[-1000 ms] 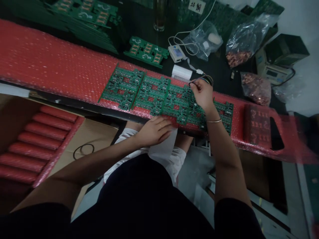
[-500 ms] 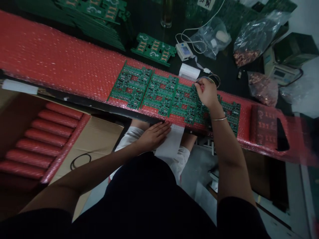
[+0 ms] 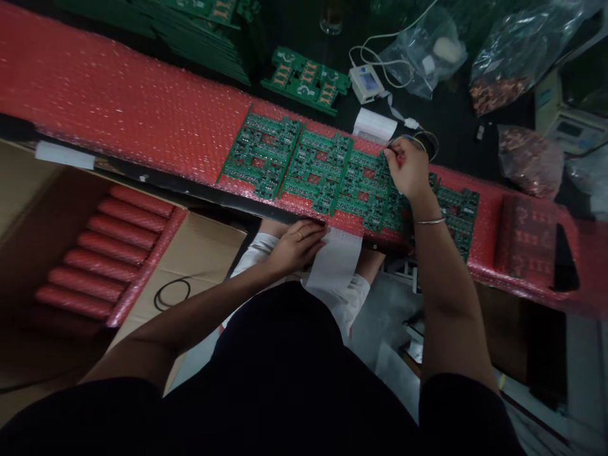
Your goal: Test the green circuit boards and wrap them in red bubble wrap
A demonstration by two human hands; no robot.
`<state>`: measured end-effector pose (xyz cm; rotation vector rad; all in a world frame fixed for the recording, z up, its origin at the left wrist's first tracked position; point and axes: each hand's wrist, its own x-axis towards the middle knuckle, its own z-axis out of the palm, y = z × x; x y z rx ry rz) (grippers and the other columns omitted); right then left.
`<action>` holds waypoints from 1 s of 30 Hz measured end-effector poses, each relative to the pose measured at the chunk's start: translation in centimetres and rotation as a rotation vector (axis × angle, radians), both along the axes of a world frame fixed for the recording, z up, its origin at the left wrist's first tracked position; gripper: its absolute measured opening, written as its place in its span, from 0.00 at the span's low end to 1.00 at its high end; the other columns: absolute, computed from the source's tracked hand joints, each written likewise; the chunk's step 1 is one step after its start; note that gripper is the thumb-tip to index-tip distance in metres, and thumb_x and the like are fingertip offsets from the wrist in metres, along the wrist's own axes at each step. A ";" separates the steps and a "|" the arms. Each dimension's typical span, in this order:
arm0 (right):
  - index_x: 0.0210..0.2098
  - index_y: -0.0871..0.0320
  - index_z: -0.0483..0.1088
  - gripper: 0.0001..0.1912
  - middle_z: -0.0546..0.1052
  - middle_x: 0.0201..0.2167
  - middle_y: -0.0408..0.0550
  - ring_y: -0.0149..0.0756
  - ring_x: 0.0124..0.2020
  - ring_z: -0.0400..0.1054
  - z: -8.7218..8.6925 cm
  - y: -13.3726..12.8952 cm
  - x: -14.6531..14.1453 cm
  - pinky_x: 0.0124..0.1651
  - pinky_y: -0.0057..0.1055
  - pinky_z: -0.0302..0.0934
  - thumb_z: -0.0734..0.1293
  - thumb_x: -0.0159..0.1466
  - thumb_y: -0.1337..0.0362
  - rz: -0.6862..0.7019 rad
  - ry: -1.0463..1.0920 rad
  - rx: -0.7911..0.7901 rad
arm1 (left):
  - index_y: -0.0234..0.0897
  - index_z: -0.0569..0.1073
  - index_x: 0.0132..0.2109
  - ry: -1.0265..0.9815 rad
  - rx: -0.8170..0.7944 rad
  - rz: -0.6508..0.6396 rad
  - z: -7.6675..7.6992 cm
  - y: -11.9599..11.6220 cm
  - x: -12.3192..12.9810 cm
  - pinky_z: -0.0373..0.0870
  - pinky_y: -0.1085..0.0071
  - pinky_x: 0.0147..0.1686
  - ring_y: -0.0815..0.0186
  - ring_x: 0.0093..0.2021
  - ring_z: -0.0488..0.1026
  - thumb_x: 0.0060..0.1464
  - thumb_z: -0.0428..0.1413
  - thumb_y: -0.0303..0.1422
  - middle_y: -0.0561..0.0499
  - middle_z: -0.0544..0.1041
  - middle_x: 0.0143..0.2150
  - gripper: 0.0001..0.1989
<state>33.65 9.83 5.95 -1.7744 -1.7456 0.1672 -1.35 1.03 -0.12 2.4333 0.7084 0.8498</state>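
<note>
Several green circuit boards (image 3: 316, 168) lie in a row on red bubble wrap (image 3: 142, 101) along the table edge. My right hand (image 3: 407, 168) is over the row's right part, its fingers pinched round the end of thin coloured wires (image 3: 433, 147). Those wires run to a small white device with a screen (image 3: 367, 82). My left hand (image 3: 299, 244) rests at the table's front edge beside a hanging white paper strip (image 3: 335, 259). Its fingers lie together and fairly flat, and nothing shows in them.
Green board panels (image 3: 306, 79) and a tall board stack (image 3: 199, 50) stand behind the wrap. Bags of copper-coloured parts (image 3: 529, 161) lie at right, near a wrapped bundle (image 3: 527, 234). An open carton (image 3: 204, 253) at lower left holds red rolls (image 3: 114, 256).
The view has shifted, so the table scene sits further right. My left hand's fingers have drawn in and bent a little. My right hand keeps its pinch near the same board.
</note>
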 end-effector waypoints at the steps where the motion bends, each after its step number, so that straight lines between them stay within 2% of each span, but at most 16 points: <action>1: 0.41 0.51 0.72 0.20 0.80 0.39 0.52 0.51 0.49 0.75 0.0 0.0 0.0 0.59 0.51 0.67 0.63 0.71 0.42 -0.001 0.004 0.006 | 0.39 0.79 0.55 -0.017 0.005 0.012 0.0 0.3 0.1 0.78 0.54 0.55 0.57 0.54 0.78 0.68 0.57 0.34 0.43 0.83 0.49 0.12; 5: 0.41 0.50 0.72 0.20 0.80 0.38 0.51 0.50 0.50 0.75 -0.2 -0.1 -0.1 0.59 0.51 0.68 0.64 0.71 0.41 -0.002 0.032 0.031 | 0.40 0.79 0.55 -0.004 0.067 0.034 -0.1 1.0 0.6 0.77 0.57 0.54 0.58 0.52 0.77 0.69 0.57 0.36 0.43 0.81 0.50 0.12; 14: 0.42 0.50 0.73 0.19 0.80 0.39 0.51 0.50 0.49 0.75 -0.6 0.0 0.0 0.58 0.50 0.68 0.63 0.71 0.42 0.001 0.029 0.039 | 0.44 0.78 0.57 0.144 0.132 0.036 -1.7 0.5 -0.2 0.75 0.60 0.55 0.59 0.57 0.75 0.70 0.54 0.36 0.45 0.80 0.53 0.13; 24: 0.40 0.51 0.73 0.15 0.79 0.38 0.51 0.49 0.47 0.75 -0.2 -0.1 -0.2 0.58 0.50 0.68 0.64 0.72 0.47 -0.008 -0.009 0.033 | 0.42 0.82 0.44 -0.108 -0.027 0.060 -0.2 1.4 1.2 0.75 0.56 0.51 0.60 0.48 0.77 0.66 0.59 0.35 0.46 0.83 0.44 0.07; 30: 0.40 0.50 0.73 0.16 0.80 0.37 0.50 0.49 0.46 0.75 -0.5 -0.1 -0.2 0.58 0.51 0.69 0.64 0.72 0.46 -0.006 0.004 0.068 | 0.41 0.81 0.38 -0.078 -0.138 0.076 0.7 1.1 1.1 0.76 0.56 0.50 0.60 0.46 0.77 0.65 0.59 0.33 0.46 0.82 0.42 0.07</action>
